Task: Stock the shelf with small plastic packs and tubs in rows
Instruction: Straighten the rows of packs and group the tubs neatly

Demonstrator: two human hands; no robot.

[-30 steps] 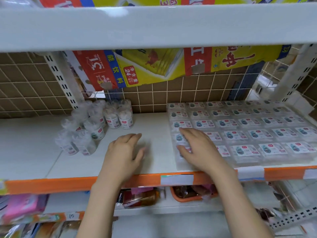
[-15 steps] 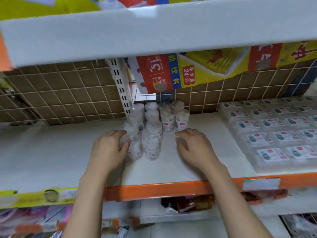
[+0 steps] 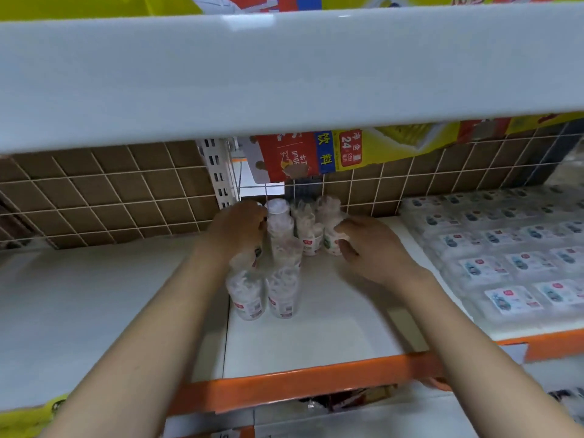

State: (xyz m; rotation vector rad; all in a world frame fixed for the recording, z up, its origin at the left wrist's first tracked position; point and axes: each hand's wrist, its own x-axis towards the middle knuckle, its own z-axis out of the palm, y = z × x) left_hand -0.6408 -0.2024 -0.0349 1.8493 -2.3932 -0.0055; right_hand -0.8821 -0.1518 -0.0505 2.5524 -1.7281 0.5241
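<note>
While flat packs (image 3: 512, 273) lie rightward, left hand (image 3: 237, 230) and right hand (image 3: 369, 245) grip clustered tubs (image 3: 281, 248).

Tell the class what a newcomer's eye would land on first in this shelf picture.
First, the two bare hands at the centre: the left hand and right hand flank a cluster of clear tubs standing near the back of the white shelf. Next, the flat packs laid in neat rows on the right. The orange shelf edge runs across the front.

Both arms reach forward, the left hand (image 3: 236, 230) and right hand (image 3: 368, 245) with curled fingers, palms facing inward.
</note>
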